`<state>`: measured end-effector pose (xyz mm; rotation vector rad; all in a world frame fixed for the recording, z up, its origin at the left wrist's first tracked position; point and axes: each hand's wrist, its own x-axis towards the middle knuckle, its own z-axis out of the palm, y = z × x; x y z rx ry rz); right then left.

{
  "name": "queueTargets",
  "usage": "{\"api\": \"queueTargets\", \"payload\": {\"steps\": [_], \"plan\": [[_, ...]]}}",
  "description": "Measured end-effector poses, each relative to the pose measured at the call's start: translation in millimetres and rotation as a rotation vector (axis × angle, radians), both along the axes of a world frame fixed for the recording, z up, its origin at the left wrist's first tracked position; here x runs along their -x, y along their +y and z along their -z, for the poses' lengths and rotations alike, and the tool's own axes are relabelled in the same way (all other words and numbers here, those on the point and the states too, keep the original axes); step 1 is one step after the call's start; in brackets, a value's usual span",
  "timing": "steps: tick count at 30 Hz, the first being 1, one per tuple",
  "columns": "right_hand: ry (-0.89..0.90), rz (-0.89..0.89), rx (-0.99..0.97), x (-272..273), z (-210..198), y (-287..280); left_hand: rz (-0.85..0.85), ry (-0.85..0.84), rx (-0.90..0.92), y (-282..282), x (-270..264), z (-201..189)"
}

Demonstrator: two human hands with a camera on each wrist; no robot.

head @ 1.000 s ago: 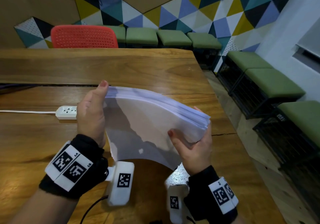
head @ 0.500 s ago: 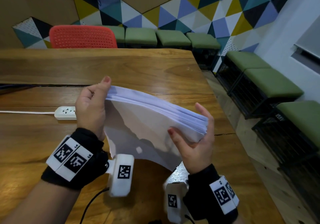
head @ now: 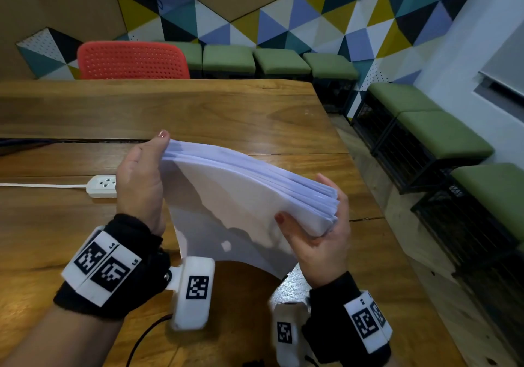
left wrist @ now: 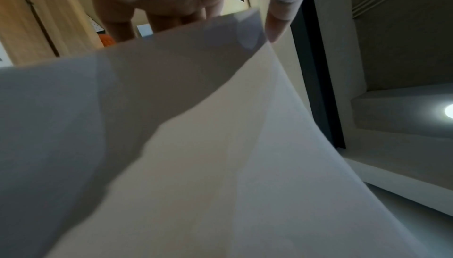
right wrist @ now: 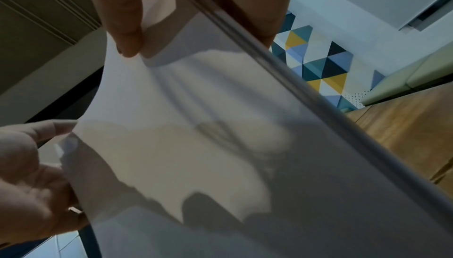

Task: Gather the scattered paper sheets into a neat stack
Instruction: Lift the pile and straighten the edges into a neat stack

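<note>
A stack of white paper sheets (head: 241,196) is held on edge in the air above the wooden table (head: 198,111), bowed between both hands. My left hand (head: 141,174) grips its left end, thumb up along the near face. My right hand (head: 320,225) grips the right end, thumb on the near face and fingers behind. The sheet edges at the right end sit slightly fanned. In the left wrist view the paper (left wrist: 220,146) fills the frame under my fingers (left wrist: 171,16). In the right wrist view the stack (right wrist: 220,146) runs from my thumb (right wrist: 125,29) down to the other hand (right wrist: 32,175).
A white power strip (head: 102,185) with its cord lies on the table left of my left hand. A red chair (head: 133,60) stands at the far side. Green stools (head: 425,128) line the back wall and the right, past the table's right edge.
The stack has stayed in the air between both hands. My right fingers, spread a moment ago, have closed back behind the right end; the left thumb lies along the paper again.
</note>
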<state>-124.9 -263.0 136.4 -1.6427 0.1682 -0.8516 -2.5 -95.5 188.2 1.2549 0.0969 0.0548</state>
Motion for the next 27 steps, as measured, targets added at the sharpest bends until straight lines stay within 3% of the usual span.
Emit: {"api": "queueTargets", "payload": {"steps": [9, 14, 19, 22, 25, 27], "plan": [[-0.024, 0.034, 0.108, 3, 0, 0, 0.013, -0.014, -0.033, 3, -1, 6], [-0.021, 0.041, 0.065, 3, -1, 1, 0.049, -0.043, -0.056, 4, 2, 8], [-0.019, -0.055, 0.001, -2, 9, -8, 0.354, -0.203, -0.12, 27, -4, 30], [0.021, -0.067, -0.021, -7, 15, -11, 0.477, -0.129, -0.224, 33, 0, 49], [0.011, -0.043, -0.035, -11, 11, -7, 0.313, -0.068, -0.38, 26, 8, 57], [-0.066, 0.018, 0.014, -12, 1, -7, 0.255, -0.187, -0.418, 25, 10, 58]]}}
